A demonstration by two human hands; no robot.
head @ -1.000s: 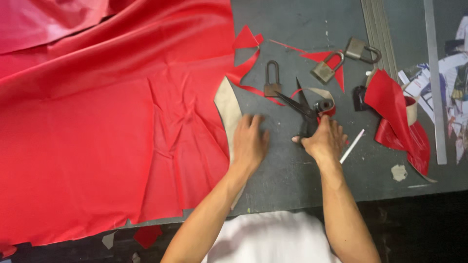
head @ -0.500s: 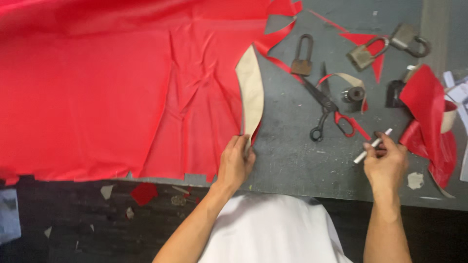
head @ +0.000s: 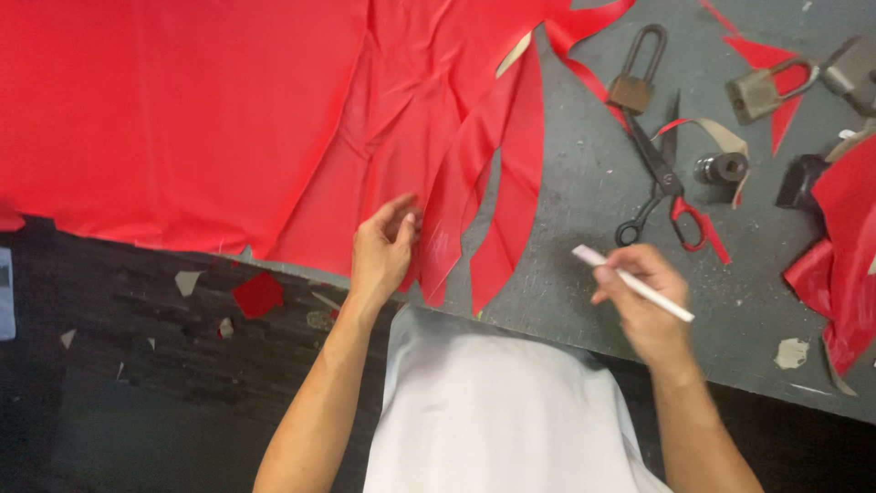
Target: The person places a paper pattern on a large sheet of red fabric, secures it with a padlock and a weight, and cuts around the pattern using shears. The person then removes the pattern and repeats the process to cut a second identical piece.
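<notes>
We look down and see the left hand [head: 381,251] resting on the red fabric [head: 228,119], fingers curled and pinching a loose cut edge of it near the table's front edge. The fabric spreads wide over the left and middle of the grey table [head: 584,237], its lower strips hanging in long pointed flaps just beside that hand. Over on the right, the right hand [head: 643,301] hovers above bare table, fingers closed around a white marking stick [head: 632,283], which lies slantwise across the knuckles with both ends poking out. Beyond it, well clear of the hand, lie black scissors [head: 659,178] with a red strip wound on one handle. A padlock [head: 637,73] sits just above the scissor blades, a second padlock [head: 765,87] further right on a red scrap. A small dark cylinder [head: 721,167] sits beside the scissors, and a bundle of red cloth [head: 844,246] crowds the right edge. Scraps dot the dark floor [head: 137,365] below.
</notes>
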